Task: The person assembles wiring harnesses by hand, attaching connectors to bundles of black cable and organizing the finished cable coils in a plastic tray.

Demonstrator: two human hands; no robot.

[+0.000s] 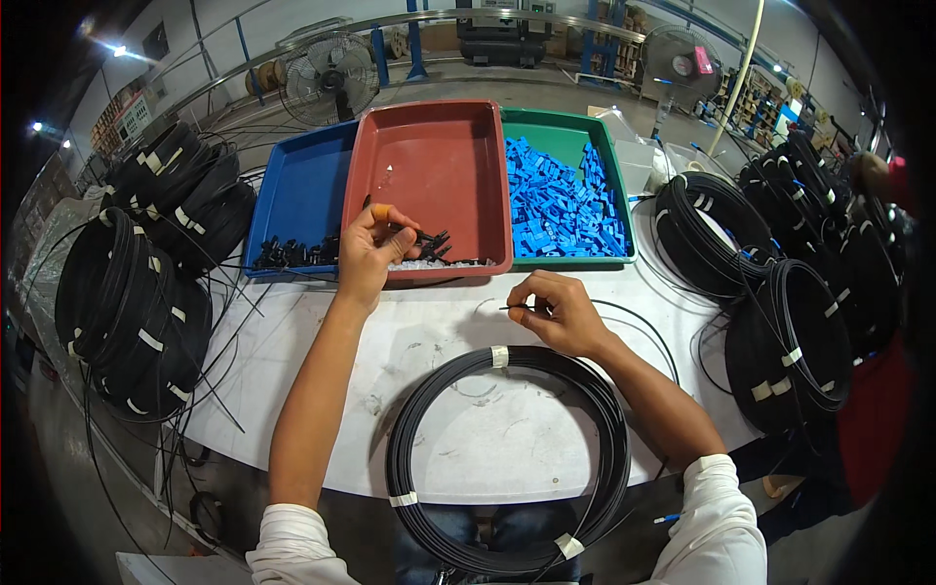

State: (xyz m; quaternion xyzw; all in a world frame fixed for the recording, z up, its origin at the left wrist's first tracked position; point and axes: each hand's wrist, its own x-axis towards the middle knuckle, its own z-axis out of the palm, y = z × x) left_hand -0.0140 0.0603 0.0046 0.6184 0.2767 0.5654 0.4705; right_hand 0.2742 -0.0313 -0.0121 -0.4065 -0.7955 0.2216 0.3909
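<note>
My left hand [375, 244] is closed over the near left part of a red tray [429, 136], with small black plastic pieces [432, 244] at its fingertips. How many it grips, and their exact kind, I cannot make out. To the right, in front of a green tray [624, 219], my right hand [558, 310] pinches the end of a thin black cable [639, 317]. That cable curves away to the right behind my wrist. Between my forearms lies a coil of black cable [405, 429], bound with pale tape and overhanging the table's near edge.
Blue plastic parts [561, 210] fill much of the green tray. A blue tray [292, 185] on the left holds black parts [292, 253]. Stacked cable coils flank the white table [341, 409] at left [117, 312] and right [790, 341]. Another person's arm [877, 180] shows at far right.
</note>
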